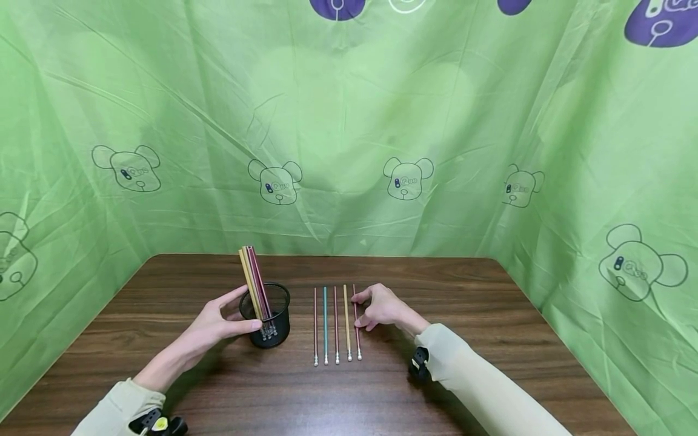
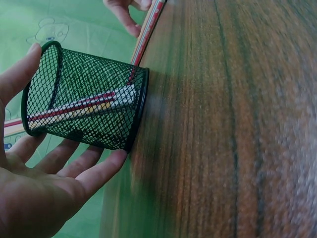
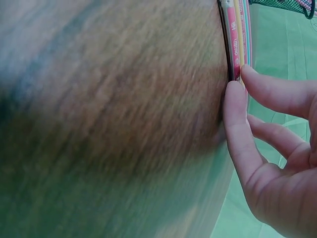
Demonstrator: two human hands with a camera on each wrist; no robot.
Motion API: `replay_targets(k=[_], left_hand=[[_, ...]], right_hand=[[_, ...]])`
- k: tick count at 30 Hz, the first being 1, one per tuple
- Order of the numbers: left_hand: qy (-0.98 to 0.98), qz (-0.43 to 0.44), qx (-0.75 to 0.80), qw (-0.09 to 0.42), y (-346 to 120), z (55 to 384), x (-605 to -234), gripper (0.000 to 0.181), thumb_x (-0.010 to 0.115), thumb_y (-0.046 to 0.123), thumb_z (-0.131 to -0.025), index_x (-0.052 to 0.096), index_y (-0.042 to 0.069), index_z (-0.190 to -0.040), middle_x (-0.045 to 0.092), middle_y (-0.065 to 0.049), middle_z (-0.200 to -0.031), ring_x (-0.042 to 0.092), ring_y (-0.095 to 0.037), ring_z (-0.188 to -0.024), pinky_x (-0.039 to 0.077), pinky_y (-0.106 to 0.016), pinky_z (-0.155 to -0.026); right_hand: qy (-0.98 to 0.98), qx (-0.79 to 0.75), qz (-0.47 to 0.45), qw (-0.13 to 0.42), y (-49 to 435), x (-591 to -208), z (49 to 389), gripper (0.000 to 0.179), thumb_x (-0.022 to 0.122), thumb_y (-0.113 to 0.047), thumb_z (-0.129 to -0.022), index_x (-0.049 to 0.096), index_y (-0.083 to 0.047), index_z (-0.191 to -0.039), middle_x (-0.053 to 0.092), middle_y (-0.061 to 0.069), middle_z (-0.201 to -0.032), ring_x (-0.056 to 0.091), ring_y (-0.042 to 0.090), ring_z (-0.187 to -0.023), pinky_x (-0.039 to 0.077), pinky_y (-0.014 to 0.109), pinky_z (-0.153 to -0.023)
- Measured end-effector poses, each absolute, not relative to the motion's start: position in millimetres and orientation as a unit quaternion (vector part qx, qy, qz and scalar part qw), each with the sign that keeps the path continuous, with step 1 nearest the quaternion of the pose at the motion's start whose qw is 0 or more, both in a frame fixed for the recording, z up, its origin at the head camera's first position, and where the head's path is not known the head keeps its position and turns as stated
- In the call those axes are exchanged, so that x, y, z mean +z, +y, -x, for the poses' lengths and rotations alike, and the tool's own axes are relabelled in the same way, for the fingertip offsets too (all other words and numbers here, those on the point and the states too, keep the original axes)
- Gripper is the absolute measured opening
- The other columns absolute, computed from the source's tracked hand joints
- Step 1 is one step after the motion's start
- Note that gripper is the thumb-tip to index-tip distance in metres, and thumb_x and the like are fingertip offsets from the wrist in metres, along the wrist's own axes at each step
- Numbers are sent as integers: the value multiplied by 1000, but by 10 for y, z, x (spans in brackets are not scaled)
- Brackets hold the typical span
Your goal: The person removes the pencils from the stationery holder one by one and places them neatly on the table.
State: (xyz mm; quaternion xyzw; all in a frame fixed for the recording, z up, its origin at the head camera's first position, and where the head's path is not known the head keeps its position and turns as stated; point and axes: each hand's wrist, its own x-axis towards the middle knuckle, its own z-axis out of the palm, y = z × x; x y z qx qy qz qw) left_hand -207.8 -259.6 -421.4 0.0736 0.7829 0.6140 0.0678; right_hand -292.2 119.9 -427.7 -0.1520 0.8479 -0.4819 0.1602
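My left hand grips a black mesh pencil cup, thumb on one side and fingers round the other. Inside the cup, several pencils in yellow and dark red lean left with their eraser ends down. To its right, several pencils lie side by side on the table, erasers toward me: a red one, a blue one, another red one and a yellow one. My right hand pinches the rightmost red pencil, fingertips close to the tabletop.
The brown wooden table carries the cup and the row of pencils. Green cloth printed with bear heads hangs round its back and sides. A dark strapped device sits on the right wrist, and a similar one on the left.
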Motion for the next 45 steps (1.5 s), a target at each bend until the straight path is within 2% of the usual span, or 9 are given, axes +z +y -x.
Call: replay_targets(k=[14, 21, 25, 32, 36, 41, 45], left_hand=[[780, -72, 618, 68, -2597, 2076, -4215, 100, 85, 19, -90, 23, 4, -167, 33, -27, -165, 58, -39, -131, 51, -27, -94], [781, -70, 617, 69, -2591, 2074, -4205, 100, 85, 20, -90, 23, 5, -167, 34, -27, -164, 56, -41, -133, 51, -27, -94], [782, -70, 616, 69, -2593, 2072, -4206, 99, 85, 20, -90, 24, 5, -167, 35, -27, -164, 55, -43, -135, 51, -28, -94], [782, -71, 616, 71, -2595, 2073, -4209, 99, 84, 20, -91, 24, 6, -168, 32, -27, -165, 54, -42, -135, 51, -27, -95], [785, -70, 611, 72, -2595, 2076, -4208, 99, 84, 21, -91, 23, 6, -168, 28, -27, -167, 54, -42, -136, 50, -27, -95], [784, -72, 612, 71, -2594, 2077, -4214, 100, 84, 20, -91, 22, 6, -168, 28, -25, -168, 54, -42, -136, 50, -27, -95], [780, -75, 617, 72, -2592, 2076, -4218, 100, 84, 19, -91, 21, 6, -168, 30, -26, -167, 55, -42, -135, 51, -28, -95]], right_hand=[[848, -482, 153, 158, 1210, -4252, 2909, 54, 87, 14, -75, 71, 9, -127, 68, 25, -130, 75, 31, -65, 62, 38, -58], [870, -446, 161, 137, 1209, -4154, 2919, 55, 90, 8, -75, 72, 5, -128, 71, 21, -129, 72, 21, -64, 60, 35, -56], [879, -426, 175, 125, 1188, -4092, 2919, 56, 91, 4, -76, 73, 3, -129, 70, 19, -132, 69, 20, -61, 60, 37, -57], [876, -424, 196, 121, 1110, -3988, 2884, 59, 90, 2, -77, 72, -1, -133, 69, 25, -129, 56, 12, -51, 61, 41, -60], [871, -432, 203, 120, 1042, -3928, 2858, 56, 90, 1, -77, 74, -3, -131, 68, 24, -131, 58, 12, -53, 61, 42, -62], [869, -426, 223, 114, 952, -3850, 2832, 52, 90, 0, -78, 76, -5, -128, 70, 22, -129, 62, 21, -57, 61, 43, -65], [877, -402, 243, 101, 890, -3825, 2831, 51, 91, -6, -78, 77, -8, -126, 73, 18, -124, 63, 21, -76, 57, 35, -76]])
